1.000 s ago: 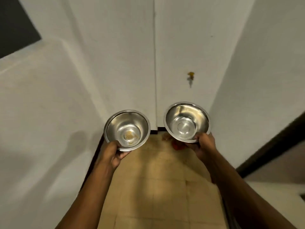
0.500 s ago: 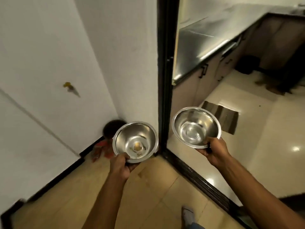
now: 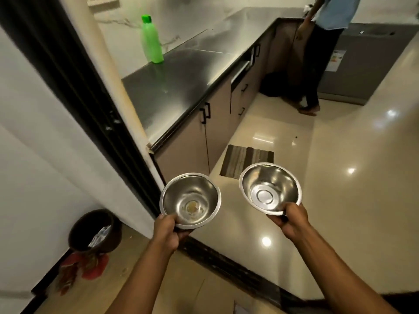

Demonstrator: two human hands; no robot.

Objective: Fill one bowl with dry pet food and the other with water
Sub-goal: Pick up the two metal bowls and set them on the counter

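My left hand (image 3: 166, 232) pinches one steel bowl's (image 3: 190, 200) rim, my right hand (image 3: 292, 222) the other bowl's (image 3: 270, 188); I can't read the appliance label (image 3: 335, 60), too blurry.

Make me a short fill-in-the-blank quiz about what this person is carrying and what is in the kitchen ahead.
1. Each hand, the left hand and the right hand, holds one steel ____ by its rim.
2. The bottle on the countertop is ____ in colour.
3. Only the bowl in the ____ hand, the left bowl, has a yellowish residue at its bottom; the right bowl looks clean.
4. A striped ____ lies on the kitchen floor by the cabinets.

Missing words: bowl; green; left; mat
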